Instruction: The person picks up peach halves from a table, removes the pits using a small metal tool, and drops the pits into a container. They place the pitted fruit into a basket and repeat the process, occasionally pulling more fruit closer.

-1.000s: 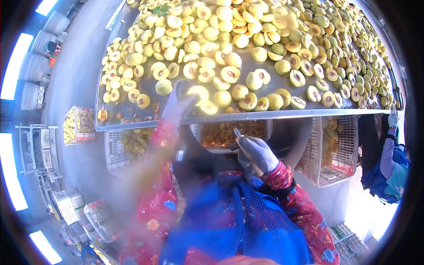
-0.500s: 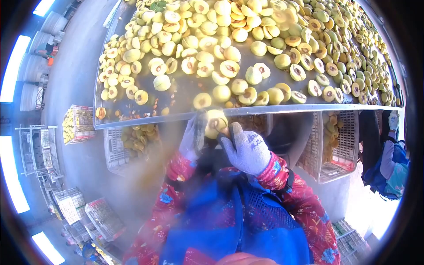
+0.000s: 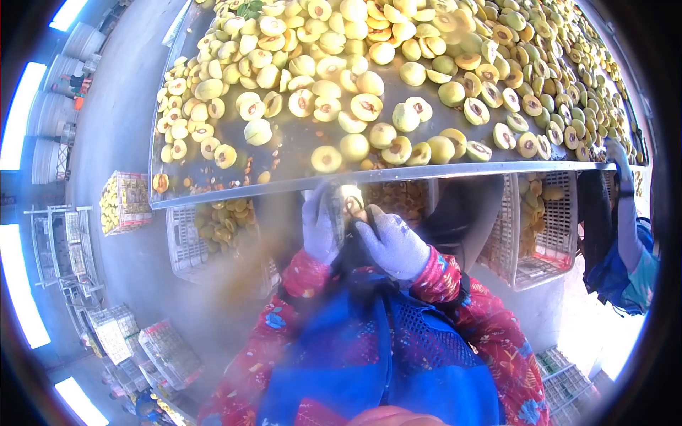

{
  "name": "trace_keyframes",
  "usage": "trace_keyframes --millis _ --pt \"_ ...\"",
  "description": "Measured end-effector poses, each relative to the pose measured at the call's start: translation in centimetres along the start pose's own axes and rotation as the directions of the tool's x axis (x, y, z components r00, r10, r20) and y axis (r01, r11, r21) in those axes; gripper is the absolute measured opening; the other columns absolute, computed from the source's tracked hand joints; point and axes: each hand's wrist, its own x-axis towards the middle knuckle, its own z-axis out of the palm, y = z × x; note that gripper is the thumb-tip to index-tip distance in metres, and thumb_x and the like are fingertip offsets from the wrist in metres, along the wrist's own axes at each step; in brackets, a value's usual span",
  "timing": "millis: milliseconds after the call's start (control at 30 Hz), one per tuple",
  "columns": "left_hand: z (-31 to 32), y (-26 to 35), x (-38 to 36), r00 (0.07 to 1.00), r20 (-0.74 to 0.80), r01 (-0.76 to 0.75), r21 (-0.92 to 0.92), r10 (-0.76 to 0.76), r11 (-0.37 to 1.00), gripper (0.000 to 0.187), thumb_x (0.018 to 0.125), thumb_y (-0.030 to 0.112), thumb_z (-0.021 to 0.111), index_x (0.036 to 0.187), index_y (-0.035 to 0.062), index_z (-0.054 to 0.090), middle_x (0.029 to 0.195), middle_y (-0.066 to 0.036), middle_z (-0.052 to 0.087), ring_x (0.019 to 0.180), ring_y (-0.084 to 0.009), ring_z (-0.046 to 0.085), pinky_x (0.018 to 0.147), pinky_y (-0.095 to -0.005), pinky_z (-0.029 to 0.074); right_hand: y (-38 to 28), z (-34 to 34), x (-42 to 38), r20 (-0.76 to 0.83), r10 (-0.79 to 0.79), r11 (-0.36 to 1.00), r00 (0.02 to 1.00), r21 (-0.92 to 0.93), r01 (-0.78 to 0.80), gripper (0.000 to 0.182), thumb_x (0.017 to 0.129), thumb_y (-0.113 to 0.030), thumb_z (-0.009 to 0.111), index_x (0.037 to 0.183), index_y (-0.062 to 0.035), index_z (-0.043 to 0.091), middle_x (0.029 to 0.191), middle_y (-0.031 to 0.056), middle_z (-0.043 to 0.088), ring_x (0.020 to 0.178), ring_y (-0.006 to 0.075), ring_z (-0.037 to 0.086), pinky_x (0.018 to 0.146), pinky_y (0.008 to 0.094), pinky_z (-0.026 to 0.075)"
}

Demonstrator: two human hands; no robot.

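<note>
My left hand [image 3: 321, 226], in a pale lavender glove with a dark-stained finger area, is closed around a yellow stone-fruit half [image 3: 351, 201] just below the table's front edge. Its cut face shows a brown centre, bright in the light. My right hand [image 3: 399, 245], gloved alike, has thumb and fingers pinched together right at the fruit's lower side. What sits in that pinch is too small and blurred to name. Straight ahead, many halved yellow-green stone fruits [image 3: 366, 106] lie on the metal table [image 3: 284, 160], some with brown stones or hollows showing.
A metal rim [image 3: 426, 172] borders the table. Beneath it stand plastic crates of fruit, one at left [image 3: 186, 241], another at right [image 3: 550, 241]. A co-worker's gloved hand [image 3: 619, 155] reaches over the table's right end. More crates [image 3: 169, 351] stand on the floor at left.
The fruit half has turned and tipped between my hands, showing less of its face. My right hand has shifted slightly. The co-worker's arm has moved in to the table edge.
</note>
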Motion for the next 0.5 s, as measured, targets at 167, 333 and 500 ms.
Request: trace_keyframes --millis 167,333,500 --pt "0.4 1.1 0.6 0.990 0.050 0.122 0.114 -0.129 0.986 0.033 0.091 0.010 0.057 0.119 -0.0060 0.053 0.104 -0.018 0.059 0.086 -0.0254 0.059 0.072 -0.0350 0.050 1.1 0.2 -0.1 0.064 0.144 0.988 0.987 0.037 -0.147 0.021 0.095 -0.017 0.053 0.094 0.0030 0.047 0.074 0.0262 0.060 0.072 0.0439 0.061 0.061 0.0507 0.046" --pt "0.6 0.6 -0.1 0.994 0.041 -0.106 0.299 0.098 0.949 0.033 0.093 0.011 0.056 0.121 -0.0056 0.052 0.112 -0.020 0.056 0.095 -0.0294 0.057 0.079 -0.0364 0.049 0.0 0.8 -0.4 -0.087 0.108 0.994 0.990 0.034 -0.106 0.020 0.095 -0.017 0.052 0.094 0.0029 0.048 0.075 0.0255 0.061 0.073 0.0434 0.061 0.061 0.0502 0.047" --pt "1.6 -1.1 -0.8 0.996 -0.088 0.014 -0.029 -0.017 0.999 0.033 0.092 0.009 0.056 0.121 -0.0055 0.053 0.108 -0.020 0.058 0.093 -0.0311 0.058 0.080 -0.0367 0.049 -0.2 0.7 -0.4 -0.110 0.098 0.995 0.989 0.001 -0.099 0.019 0.095 -0.016 0.052 0.092 0.0024 0.049 0.076 0.0255 0.061 0.071 0.0432 0.062 0.060 0.0505 0.046"
